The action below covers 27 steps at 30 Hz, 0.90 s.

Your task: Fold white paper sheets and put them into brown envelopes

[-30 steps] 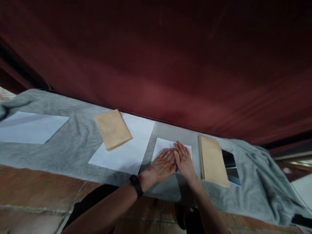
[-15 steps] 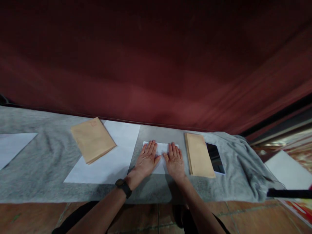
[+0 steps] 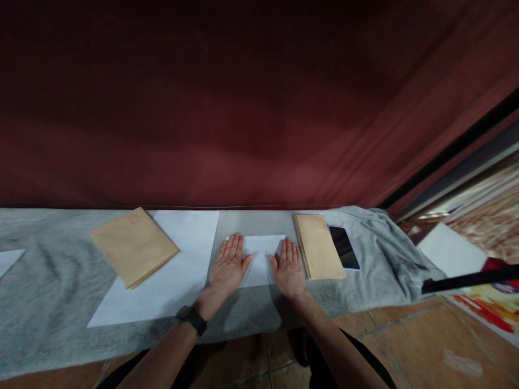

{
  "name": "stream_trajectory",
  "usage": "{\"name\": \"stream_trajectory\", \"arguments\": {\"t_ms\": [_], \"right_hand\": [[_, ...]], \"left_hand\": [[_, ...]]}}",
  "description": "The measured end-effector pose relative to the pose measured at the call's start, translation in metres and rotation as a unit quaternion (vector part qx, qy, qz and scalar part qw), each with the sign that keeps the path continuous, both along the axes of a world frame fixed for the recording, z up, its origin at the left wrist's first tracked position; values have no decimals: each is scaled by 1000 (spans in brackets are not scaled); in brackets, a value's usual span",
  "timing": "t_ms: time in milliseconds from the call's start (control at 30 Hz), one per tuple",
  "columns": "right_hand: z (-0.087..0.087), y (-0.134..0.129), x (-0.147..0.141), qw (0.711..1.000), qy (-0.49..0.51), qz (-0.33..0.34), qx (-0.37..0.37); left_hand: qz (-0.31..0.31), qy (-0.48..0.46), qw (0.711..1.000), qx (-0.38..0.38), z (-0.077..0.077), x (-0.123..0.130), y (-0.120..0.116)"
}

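A small white sheet of paper (image 3: 259, 259), perhaps folded, lies on the grey cloth in front of me. My left hand (image 3: 229, 266) rests flat over its left end, thumb out to the side. Over the right end lies my right hand (image 3: 288, 269), palm down, its thumb pointing inward. Both hands are open and cover the paper's ends; its middle shows between them. Just right of my right hand is a stack of brown envelopes (image 3: 322, 247). Left of my left hand, larger white paper (image 3: 190, 275) lies partly under another stack of brown envelopes (image 3: 135, 246).
A dark-screened phone (image 3: 344, 247) lies beside the right envelopes. The grey cloth (image 3: 52, 302) covers the long surface, bunched at its right end. A red wall (image 3: 251, 135) rises behind. At far left is another white sheet (image 3: 8, 260). A black bar (image 3: 466, 279) juts in at right.
My hands have moved apart toward the paper's ends, showing more of its middle. The whole view has turned slightly.
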State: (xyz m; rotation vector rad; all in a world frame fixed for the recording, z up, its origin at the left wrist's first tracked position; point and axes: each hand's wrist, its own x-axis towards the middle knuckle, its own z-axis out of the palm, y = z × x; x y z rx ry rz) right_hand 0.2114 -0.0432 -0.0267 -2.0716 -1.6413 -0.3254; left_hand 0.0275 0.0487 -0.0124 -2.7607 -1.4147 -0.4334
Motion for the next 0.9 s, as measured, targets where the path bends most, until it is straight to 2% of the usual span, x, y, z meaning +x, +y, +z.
{"name": "stream_trajectory", "arguments": {"t_ms": [167, 233, 433, 900], "right_hand": [[14, -9, -21, 992, -9, 115, -56], [14, -11, -28, 989, -4, 135, -67], [10, -16, -29, 988, -12, 132, -81], [11, -29, -5, 990, -14, 114, -77]], "left_hand": [[0, 8, 1000, 16, 0, 0, -2], [-6, 2, 1000, 23, -1, 1, -6], [-60, -9, 998, 22, -6, 1, -20], [-27, -15, 999, 17, 0, -9, -22]]}}
